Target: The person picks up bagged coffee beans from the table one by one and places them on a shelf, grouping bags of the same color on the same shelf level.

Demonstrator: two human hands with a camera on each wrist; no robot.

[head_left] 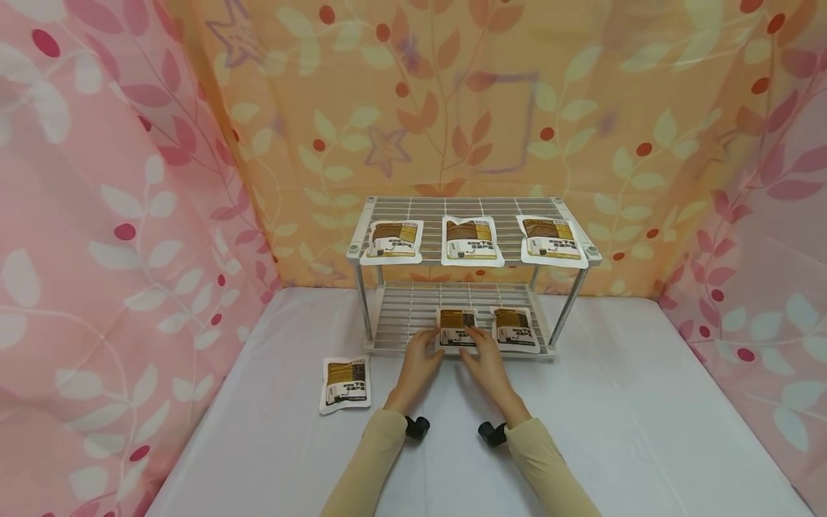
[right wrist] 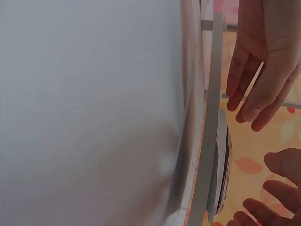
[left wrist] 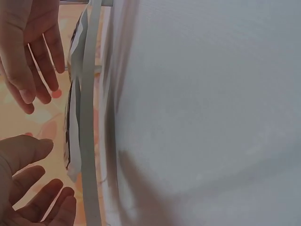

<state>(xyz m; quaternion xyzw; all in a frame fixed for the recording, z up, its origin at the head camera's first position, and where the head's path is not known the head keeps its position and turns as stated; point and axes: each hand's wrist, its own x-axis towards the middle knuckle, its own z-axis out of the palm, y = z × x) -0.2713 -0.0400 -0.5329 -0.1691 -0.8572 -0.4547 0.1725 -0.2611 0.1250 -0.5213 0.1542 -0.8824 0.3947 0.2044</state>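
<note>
On the rack's lower shelf lies a white food pouch (head_left: 457,324) with a brown and gold front, its lower part close to both hands. My left hand (head_left: 420,357) is at its left and my right hand (head_left: 483,359) at its right. The wrist views show the fingers of the left hand (left wrist: 35,188) and the right hand (right wrist: 284,195) spread loosely above the shelf edge, apart from the pouch (right wrist: 222,169). Neither hand grips anything. A similar pouch (head_left: 515,330) lies just right on the same shelf.
The two-tier white wire rack (head_left: 413,298) stands near the back curtain. Its top shelf carries a left pouch (head_left: 393,241), a middle pouch (head_left: 470,241) and a right pouch (head_left: 551,240). Another pouch (head_left: 346,384) lies on the white tabletop (head_left: 271,431), left of the rack.
</note>
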